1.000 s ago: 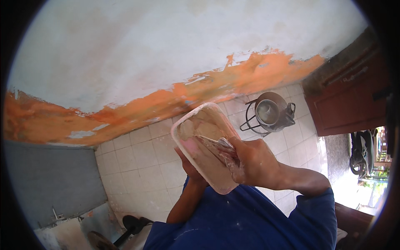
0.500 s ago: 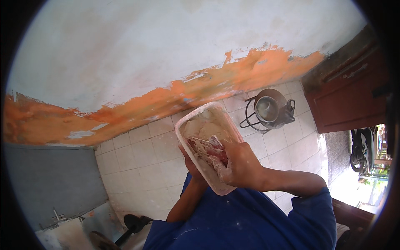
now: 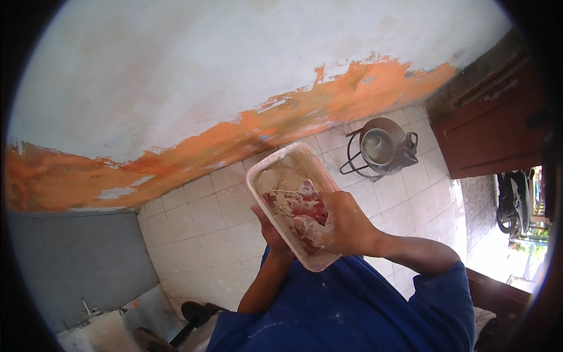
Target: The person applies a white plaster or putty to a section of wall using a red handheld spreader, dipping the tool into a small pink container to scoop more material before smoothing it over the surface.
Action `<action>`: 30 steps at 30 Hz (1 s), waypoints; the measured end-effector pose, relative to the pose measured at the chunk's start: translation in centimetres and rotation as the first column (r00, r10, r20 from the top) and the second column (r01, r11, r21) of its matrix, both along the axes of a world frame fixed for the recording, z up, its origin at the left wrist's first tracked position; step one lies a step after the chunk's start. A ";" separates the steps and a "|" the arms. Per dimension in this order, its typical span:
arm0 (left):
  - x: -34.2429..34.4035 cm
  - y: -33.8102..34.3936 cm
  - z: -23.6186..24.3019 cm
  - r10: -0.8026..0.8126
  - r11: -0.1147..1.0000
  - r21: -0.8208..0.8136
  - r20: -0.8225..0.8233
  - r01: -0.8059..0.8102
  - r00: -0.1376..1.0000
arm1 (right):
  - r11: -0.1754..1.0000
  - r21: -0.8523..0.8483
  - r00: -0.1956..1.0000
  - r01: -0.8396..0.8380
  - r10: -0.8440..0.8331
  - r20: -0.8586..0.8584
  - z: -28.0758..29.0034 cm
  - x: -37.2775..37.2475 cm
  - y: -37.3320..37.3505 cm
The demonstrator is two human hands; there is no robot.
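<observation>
A pale rectangular plastic tub is held up in front of my blue shirt, tilted so its inside shows. Off-white putty lies thick at its far end and smears its walls. My left hand grips the tub from its left side and underneath; part of the fingers is hidden behind it. Inside the tub, my right hand is closed around a red putty spreader, whose face is streaked with putty. White putty also coats the right thumb and fingers.
Ahead rises a wall, whitish above with a patchy orange band below. A metal-framed stool on the tiled floor carries a round pot. At right are a brown door and a motorcycle outside.
My right hand has turned the spreader, so more of its red face shows, and shifted slightly right within the tub. The left hand keeps its hold.
</observation>
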State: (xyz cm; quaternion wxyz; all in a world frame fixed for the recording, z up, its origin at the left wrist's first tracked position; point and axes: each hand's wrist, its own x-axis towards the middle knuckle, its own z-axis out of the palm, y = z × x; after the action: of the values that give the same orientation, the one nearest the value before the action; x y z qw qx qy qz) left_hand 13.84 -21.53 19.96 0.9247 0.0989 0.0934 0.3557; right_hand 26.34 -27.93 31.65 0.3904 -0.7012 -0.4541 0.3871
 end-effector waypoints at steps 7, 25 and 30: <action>0.1 -0.2 0.8 0.057 0.988 0.151 -0.249 -0.020 0.967 | 0.997 -0.078 0.988 0.005 -0.017 -0.153 1.1 1.0 -0.5; 0.4 0.0 -0.5 -0.012 1.000 -0.026 0.183 0.017 0.983 | 0.985 -0.097 0.935 0.143 -0.167 -0.313 1.0 0.3 -1.4; 0.6 0.1 0.9 -0.005 1.000 0.011 0.009 0.005 1.000 | 0.996 -0.029 0.892 0.085 -0.089 -0.443 0.4 2.1 -1.7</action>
State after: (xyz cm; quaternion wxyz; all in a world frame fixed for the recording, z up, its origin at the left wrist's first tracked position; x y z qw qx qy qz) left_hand 14.39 -21.42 20.87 0.9255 0.1025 0.0869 0.3543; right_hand 28.49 -29.59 32.04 0.4975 -0.6158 -0.3195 0.5208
